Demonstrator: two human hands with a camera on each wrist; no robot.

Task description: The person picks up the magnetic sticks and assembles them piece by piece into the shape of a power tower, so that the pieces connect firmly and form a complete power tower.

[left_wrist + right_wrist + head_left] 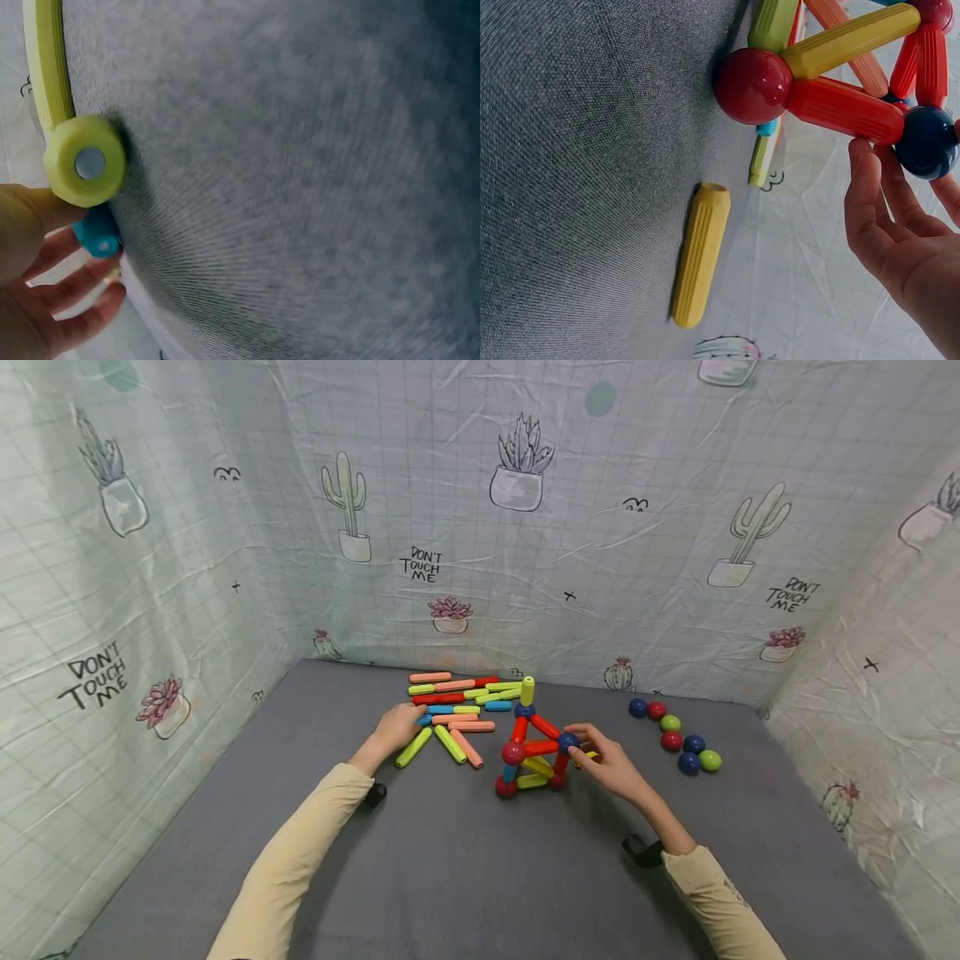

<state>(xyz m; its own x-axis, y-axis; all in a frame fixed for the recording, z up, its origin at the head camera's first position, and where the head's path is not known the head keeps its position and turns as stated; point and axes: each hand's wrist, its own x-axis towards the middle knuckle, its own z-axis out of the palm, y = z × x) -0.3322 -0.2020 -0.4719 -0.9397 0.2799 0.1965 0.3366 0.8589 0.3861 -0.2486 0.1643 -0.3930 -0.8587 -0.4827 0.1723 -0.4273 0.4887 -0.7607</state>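
My left hand is among the loose magnetic rods and pinches a blue rod between thumb and fingers. A lime rod lies right beside the thumb. My right hand holds a dark blue ball at the right corner of a frame built from rods and balls. A red rod joins that ball to a lower red ball. The frame stands on the table, with a lime rod upright on its top blue ball.
Several loose rods, such as a salmon rod, lie left of and behind the frame. A yellow rod lies near my right hand. Loose balls, including a green ball, sit at the right of the grey table. A printed cloth hangs behind.
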